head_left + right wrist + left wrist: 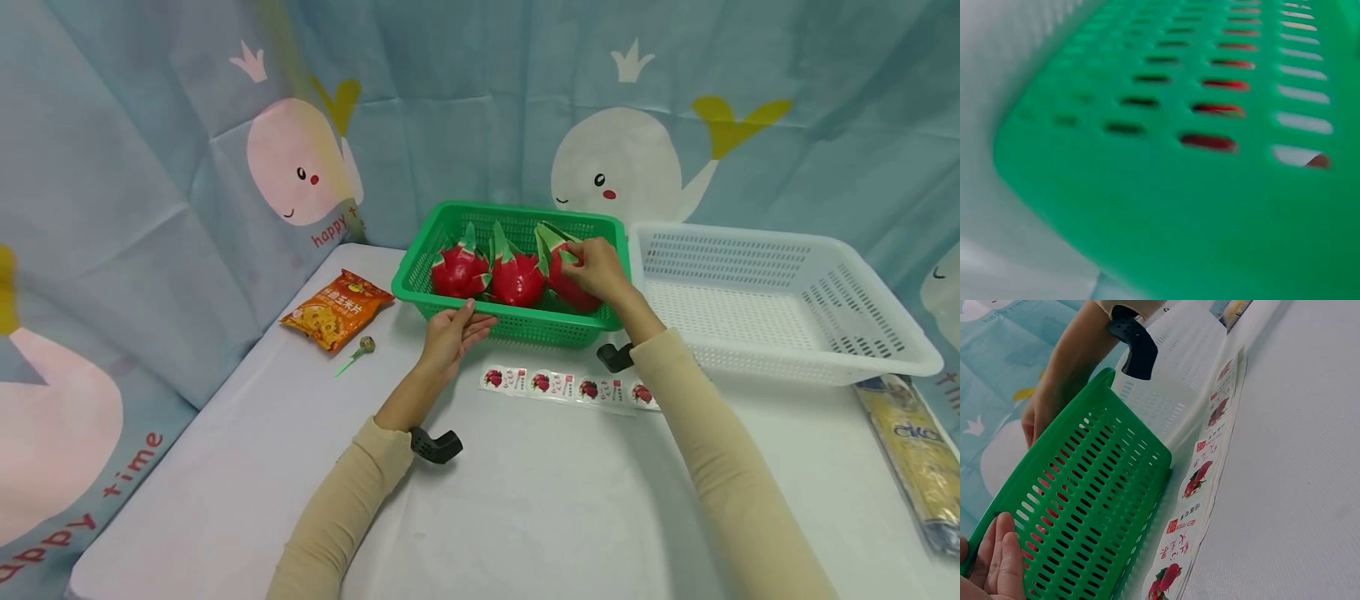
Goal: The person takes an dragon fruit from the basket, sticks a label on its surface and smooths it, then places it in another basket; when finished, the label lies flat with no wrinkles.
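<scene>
Three red dragon fruits with green tips sit in a green slotted basket (pixel 540 325): a left one (pixel 457 272), a middle one (pixel 517 282) and a right one (pixel 567 286). My right hand (pixel 600 268) reaches over the basket's right front and grips the right dragon fruit near its leafy top. At the front rim my left hand (pixel 448 335) holds the basket, thumb at the rim and fingers along the outer wall. The left wrist view shows those fingers (pixel 1010 565) against the slots. In the right wrist view, the basket wall (pixel 1147 206) hides the right hand's grip.
A strip of dragon fruit stickers (pixel 540 385) lies before the basket. To the right stands a white basket (pixel 795 362), with a yellow packet (pixel 911 450) beyond it. An orange snack bag (pixel 337 310) and a lollipop (pixel 358 352) lie left. A whale-print curtain (pixel 465 150) hangs behind.
</scene>
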`<state>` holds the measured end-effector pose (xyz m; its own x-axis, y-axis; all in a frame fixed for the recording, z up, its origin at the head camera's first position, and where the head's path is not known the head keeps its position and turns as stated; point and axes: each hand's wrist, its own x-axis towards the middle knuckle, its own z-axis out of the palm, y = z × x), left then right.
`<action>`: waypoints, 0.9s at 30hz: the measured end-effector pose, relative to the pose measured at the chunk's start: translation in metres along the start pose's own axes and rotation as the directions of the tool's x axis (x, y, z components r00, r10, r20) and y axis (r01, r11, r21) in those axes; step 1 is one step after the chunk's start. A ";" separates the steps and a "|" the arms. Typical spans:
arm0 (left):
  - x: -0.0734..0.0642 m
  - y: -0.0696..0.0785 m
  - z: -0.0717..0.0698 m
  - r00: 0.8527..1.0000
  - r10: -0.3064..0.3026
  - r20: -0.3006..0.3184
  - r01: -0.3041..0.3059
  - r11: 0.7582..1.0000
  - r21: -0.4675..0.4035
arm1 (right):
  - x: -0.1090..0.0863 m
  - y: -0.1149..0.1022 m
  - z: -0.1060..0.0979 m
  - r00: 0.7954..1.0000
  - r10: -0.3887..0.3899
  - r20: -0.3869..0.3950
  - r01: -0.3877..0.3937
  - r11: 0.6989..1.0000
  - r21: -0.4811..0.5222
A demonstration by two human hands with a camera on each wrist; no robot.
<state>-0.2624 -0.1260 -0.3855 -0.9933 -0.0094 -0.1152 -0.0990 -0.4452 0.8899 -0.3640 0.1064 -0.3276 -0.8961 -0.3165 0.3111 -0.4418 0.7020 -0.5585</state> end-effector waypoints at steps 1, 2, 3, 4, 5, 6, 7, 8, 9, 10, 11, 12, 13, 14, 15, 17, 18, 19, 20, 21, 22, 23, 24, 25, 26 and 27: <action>0.000 0.000 0.000 1.000 0.000 0.000 0.000 1.000 0.000 | -0.001 0.002 0.000 0.999 0.031 0.028 -0.032 0.999 0.014; 0.000 0.000 0.000 1.000 -0.002 0.001 0.002 1.000 0.001 | -0.001 0.003 0.001 0.997 0.066 0.046 -0.068 0.997 0.031; 0.000 0.000 0.000 1.000 -0.002 0.002 0.002 1.000 0.003 | -0.001 0.005 0.002 0.993 0.098 0.064 -0.100 0.994 0.034; 0.000 0.000 0.000 1.000 -0.001 0.001 0.001 1.000 0.004 | -0.001 0.006 0.002 0.989 0.130 0.070 -0.133 0.990 0.044; 0.000 0.000 0.000 1.000 0.000 -0.001 0.000 1.000 0.005 | -0.001 0.007 0.003 0.985 0.158 0.073 -0.163 0.985 0.058; 0.000 0.000 0.000 1.000 0.004 -0.005 -0.004 1.000 0.005 | -0.001 0.008 0.004 0.982 0.171 0.073 -0.176 0.982 0.066; 0.000 0.000 0.000 1.000 0.007 -0.008 -0.007 1.000 0.001 | 0.000 0.009 0.004 0.982 0.175 0.074 -0.180 0.981 0.067; 0.000 -0.001 0.000 1.000 0.012 -0.009 -0.012 1.000 0.002 | 0.001 0.009 0.005 0.980 0.183 0.075 -0.188 0.980 0.063; 0.000 -0.001 0.000 1.000 0.016 -0.010 -0.016 1.000 0.003 | 0.001 0.009 0.006 0.980 0.182 0.084 -0.188 0.980 0.060; 0.000 -0.001 0.000 1.000 0.018 -0.012 -0.018 1.000 0.003 | 0.002 0.009 0.007 0.979 0.181 0.094 -0.186 0.981 0.054; -0.001 -0.001 0.000 1.000 0.019 -0.013 -0.019 1.000 0.002 | 0.003 0.009 0.009 0.979 0.171 0.113 -0.176 0.984 0.034; -0.001 -0.002 -0.001 1.000 0.018 -0.012 -0.018 1.000 0.000 | 0.003 0.010 0.010 0.978 0.158 0.134 -0.160 0.987 0.006; -0.001 -0.002 0.000 1.000 0.017 -0.011 -0.017 1.000 0.002 | 0.003 0.010 0.012 0.976 0.154 0.155 -0.153 0.988 -0.020; -0.001 -0.002 0.000 1.000 0.015 -0.010 -0.015 1.000 0.004 | 0.003 0.009 0.013 0.974 0.151 0.172 -0.145 0.988 -0.044; -0.001 -0.003 0.000 1.000 0.013 -0.010 -0.013 1.000 0.003 | 0.004 0.009 0.015 0.970 0.147 0.191 -0.136 0.988 -0.069; -0.001 -0.003 0.000 1.000 0.011 -0.009 -0.011 1.000 0.004 | 0.004 0.008 0.017 0.959 0.160 0.233 -0.133 0.983 -0.125; -0.001 -0.003 0.000 1.000 0.010 -0.009 -0.010 1.000 0.004 | 0.004 0.008 0.018 0.953 0.169 0.252 -0.136 0.980 -0.144; -0.001 -0.003 0.000 1.000 0.011 -0.008 -0.011 1.000 0.007 | 0.004 0.008 0.019 0.947 0.182 0.266 -0.144 0.977 -0.155; 0.000 -0.003 0.000 1.000 0.012 -0.007 -0.012 1.000 0.010 | 0.004 0.007 0.019 0.942 0.188 0.276 -0.146 0.975 -0.167; 0.000 -0.003 0.000 1.000 0.013 -0.005 -0.013 1.000 0.013 | 0.004 0.007 0.019 0.939 0.192 0.286 -0.146 0.974 -0.175; 0.000 -0.003 0.000 1.000 0.015 -0.004 -0.015 1.000 0.017 | 0.004 0.007 0.020 0.936 0.193 0.295 -0.144 0.973 -0.180; 0.001 -0.003 0.000 1.000 0.016 -0.003 -0.016 1.000 0.020 | 0.004 0.007 0.020 0.935 0.188 0.300 -0.139 0.974 -0.178; 0.001 -0.002 0.000 1.000 0.016 -0.002 -0.016 1.000 0.025 | 0.005 0.007 0.019 0.939 0.179 0.292 -0.133 0.976 -0.172; 0.001 -0.002 0.000 1.000 0.019 -0.001 -0.019 0.999 0.028 | 0.005 0.008 0.019 0.943 0.171 0.285 -0.129 0.978 -0.162; 0.001 -0.002 -0.001 1.000 0.020 0.000 -0.020 0.999 0.029 | 0.005 0.008 0.019 0.947 0.164 0.276 -0.126 0.981 -0.150; 0.001 -0.002 -0.001 1.000 0.019 -0.001 -0.019 0.999 0.030 | 0.005 0.009 0.019 0.951 0.159 0.267 -0.127 0.983 -0.133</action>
<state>-0.2634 -0.1256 -0.3881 -0.9949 -0.0189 -0.0991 -0.0822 -0.4177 0.9049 -0.3730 0.0988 -0.3459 -0.9332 -0.3593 0.0017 -0.3147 0.8152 -0.4862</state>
